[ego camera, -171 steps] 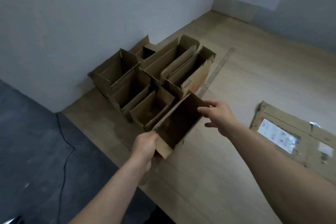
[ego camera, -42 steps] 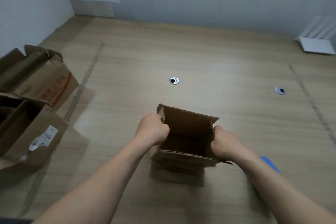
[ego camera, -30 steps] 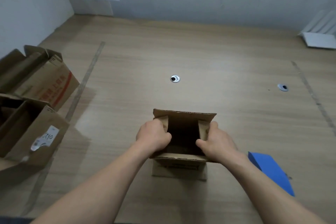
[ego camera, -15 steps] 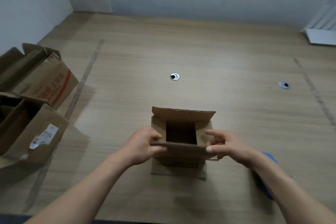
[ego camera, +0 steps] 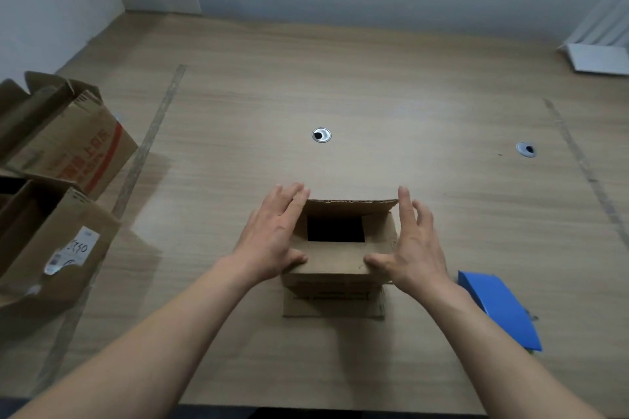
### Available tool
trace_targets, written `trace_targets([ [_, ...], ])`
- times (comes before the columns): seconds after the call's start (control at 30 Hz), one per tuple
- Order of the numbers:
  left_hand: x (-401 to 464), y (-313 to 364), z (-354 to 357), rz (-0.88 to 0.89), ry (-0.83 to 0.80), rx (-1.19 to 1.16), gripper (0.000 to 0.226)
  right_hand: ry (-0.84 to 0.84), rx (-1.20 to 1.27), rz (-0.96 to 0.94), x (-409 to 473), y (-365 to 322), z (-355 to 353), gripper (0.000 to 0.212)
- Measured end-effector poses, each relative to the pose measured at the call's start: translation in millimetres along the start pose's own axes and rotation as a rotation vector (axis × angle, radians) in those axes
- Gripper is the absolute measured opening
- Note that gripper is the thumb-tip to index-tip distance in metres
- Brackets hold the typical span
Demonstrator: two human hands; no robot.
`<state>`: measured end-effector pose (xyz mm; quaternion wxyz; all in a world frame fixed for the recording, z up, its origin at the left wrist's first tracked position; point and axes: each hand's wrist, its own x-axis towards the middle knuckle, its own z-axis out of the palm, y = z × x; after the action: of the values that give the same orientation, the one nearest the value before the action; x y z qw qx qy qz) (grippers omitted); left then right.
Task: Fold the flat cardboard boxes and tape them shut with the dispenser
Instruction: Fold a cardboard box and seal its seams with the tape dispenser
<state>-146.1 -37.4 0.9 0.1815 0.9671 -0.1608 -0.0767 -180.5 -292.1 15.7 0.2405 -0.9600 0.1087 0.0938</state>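
Note:
A small brown cardboard box stands upright on the wooden table, near the front edge. Its near flap lies folded inward and flat; the far flap still stands up, leaving a dark square gap in the top. My left hand rests flat along the box's left side, fingers reaching toward the far flap, thumb on the near flap. On the right side my right hand mirrors it, fingers spread. A blue tape dispenser lies on the table just right of my right forearm.
Several open cardboard boxes are stacked at the left edge. Two round cable grommets sit in the tabletop further back. A white rack stands at the far right. Paper signs hang on the back wall.
My hands went from pinching the near flap to lying flat along the box's sides with fingers extended. The near flap now lies down over the side flaps.

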Motion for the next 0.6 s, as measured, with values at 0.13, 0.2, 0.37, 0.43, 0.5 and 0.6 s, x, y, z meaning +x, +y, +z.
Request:
trace_targets([
  [0.13, -14, -14, 12, 0.170, 0.006, -0.014, 0.051, -0.142, 0.071, -0.087, 4, 8, 4, 0.080],
  [0.2, -20, -17, 21, 0.170, -0.018, -0.009, 0.060, -0.161, 0.168, -0.097, -1, 14, 10, 0.062],
  [0.37, -37, -8, 38, 0.007, -0.099, -0.103, 0.103, -0.116, 0.307, -0.088, -10, 17, 14, 0.055],
  [0.43, -43, 0, 45, -0.026, -0.089, -0.142, 0.099, -0.107, 0.305, -0.088, -11, 17, 15, 0.053],
  [0.5, -44, 9, 49, -0.113, -0.045, -0.213, 0.084, -0.081, 0.271, -0.094, -16, 18, 18, 0.051],
  [0.6, -47, 18, 54, -0.145, 0.036, -0.253, 0.072, -0.043, 0.227, -0.092, -32, 21, 30, 0.051],
])
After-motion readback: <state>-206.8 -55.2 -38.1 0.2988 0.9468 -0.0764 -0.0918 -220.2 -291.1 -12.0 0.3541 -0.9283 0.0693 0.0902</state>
